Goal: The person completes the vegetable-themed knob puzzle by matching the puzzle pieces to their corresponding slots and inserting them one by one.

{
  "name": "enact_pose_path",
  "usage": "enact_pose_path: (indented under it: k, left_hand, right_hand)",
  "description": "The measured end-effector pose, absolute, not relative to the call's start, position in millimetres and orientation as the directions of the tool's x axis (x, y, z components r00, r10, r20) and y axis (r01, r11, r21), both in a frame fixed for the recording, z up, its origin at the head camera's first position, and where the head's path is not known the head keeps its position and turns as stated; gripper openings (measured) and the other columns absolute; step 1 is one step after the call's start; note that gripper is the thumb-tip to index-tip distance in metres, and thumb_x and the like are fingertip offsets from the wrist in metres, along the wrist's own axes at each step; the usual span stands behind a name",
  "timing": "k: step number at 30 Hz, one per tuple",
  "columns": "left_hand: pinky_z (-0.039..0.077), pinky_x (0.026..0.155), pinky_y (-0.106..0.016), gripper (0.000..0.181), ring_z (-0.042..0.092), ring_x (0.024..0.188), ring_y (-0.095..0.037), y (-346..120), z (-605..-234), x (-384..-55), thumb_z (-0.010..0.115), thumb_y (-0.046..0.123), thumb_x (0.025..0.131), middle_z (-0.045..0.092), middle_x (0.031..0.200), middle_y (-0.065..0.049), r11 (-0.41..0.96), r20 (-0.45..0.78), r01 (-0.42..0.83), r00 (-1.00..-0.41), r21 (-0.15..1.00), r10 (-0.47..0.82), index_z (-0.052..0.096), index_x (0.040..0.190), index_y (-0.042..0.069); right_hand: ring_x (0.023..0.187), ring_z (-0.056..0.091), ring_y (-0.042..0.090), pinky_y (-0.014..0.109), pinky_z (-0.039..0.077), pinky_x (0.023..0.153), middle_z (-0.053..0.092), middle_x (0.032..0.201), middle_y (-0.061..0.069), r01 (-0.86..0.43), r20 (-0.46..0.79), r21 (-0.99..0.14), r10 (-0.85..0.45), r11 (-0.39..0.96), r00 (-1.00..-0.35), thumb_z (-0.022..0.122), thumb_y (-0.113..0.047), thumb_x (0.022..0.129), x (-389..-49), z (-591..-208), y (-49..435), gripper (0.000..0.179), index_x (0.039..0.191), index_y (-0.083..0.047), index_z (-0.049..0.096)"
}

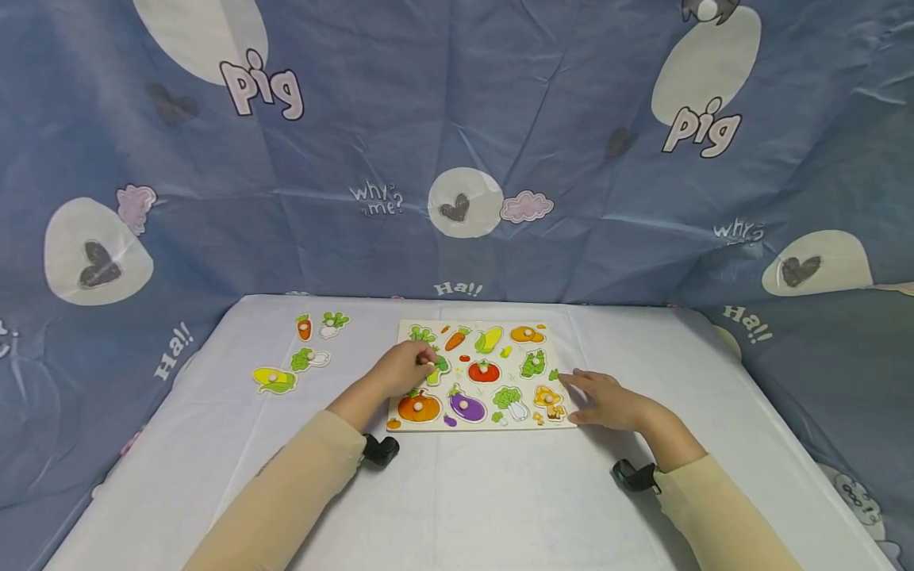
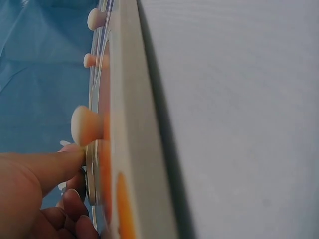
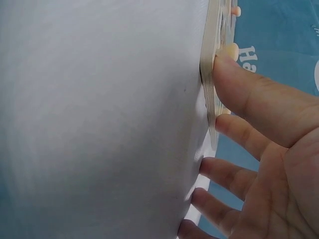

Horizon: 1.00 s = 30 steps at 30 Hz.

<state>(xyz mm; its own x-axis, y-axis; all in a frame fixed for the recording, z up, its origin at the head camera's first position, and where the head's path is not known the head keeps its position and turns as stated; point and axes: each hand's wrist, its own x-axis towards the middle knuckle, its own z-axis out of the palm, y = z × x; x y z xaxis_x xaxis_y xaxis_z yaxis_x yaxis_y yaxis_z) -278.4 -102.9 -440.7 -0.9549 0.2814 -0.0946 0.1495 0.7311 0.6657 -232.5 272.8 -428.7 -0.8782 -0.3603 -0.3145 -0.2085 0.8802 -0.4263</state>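
Observation:
A wooden vegetable puzzle board point(image 1: 457, 325) lies flat on the white table, most of its knobbed pieces in place. Over its left side, my left hand point(image 1: 400, 369) pinches a broccoli puzzle piece point(image 1: 443, 365) between thumb and fingers. In the left wrist view the piece's wooden edge point(image 2: 91, 172) shows close to the board surface; whether it is seated in a slot is hard to tell. At the board's right edge rests my right hand point(image 1: 610, 400), fingers spread and fairly straight. Its thumb point(image 3: 239, 87) touches the board's edge, and other fingertips reach the cloth.
Left of the board lie loose pieces: a carrot point(image 1: 305, 327), a radish-like white vegetable with leaves point(image 1: 332, 323), a leafy bok choy point(image 1: 301, 360) and a corn cob point(image 1: 274, 380). A blue patterned cloth point(image 1: 400, 254) hangs behind the table.

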Motion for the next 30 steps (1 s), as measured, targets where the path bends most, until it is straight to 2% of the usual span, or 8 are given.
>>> enact_pose_path:
  k: [20, 30]
  left_hand:
    - [0.044, 0.079, -0.033, 0.004, 0.052, 0.083, -0.018, -97.3, -440.8, -283.6, 0.064, 0.015, 0.099, 0.055, 0.087, -0.002, 0.771, -0.131, 0.13, -0.955, 0.623, 0.267, 0.066, 0.098, 0.012]
    - [0.043, 0.081, -0.035, 0.005, 0.052, 0.086, -0.018, -97.6, -439.4, -282.2, 0.063, 0.016, 0.1, 0.055, 0.088, -0.002, 0.769, -0.133, 0.133, -0.953, 0.625, 0.273, 0.065, 0.099, 0.011]
  right_hand:
    - [0.145, 0.017, 0.052, 0.072, 0.022, 0.109, 0.024, 0.16, 0.026, -0.213, -0.307, -0.449, -0.374, 0.868, -0.875, 0.075, -0.04, 0.087, -232.1, -430.9, 274.0, 0.082, 0.155, -0.011, 0.038]
    - [0.144, 0.018, 0.052, 0.071, 0.022, 0.109, 0.024, 0.159, 0.027, -0.219, -0.298, -0.444, -0.374, 0.869, -0.878, 0.075, -0.039, 0.088, -230.5, -430.9, 274.5, 0.08, 0.154, -0.011, 0.039]
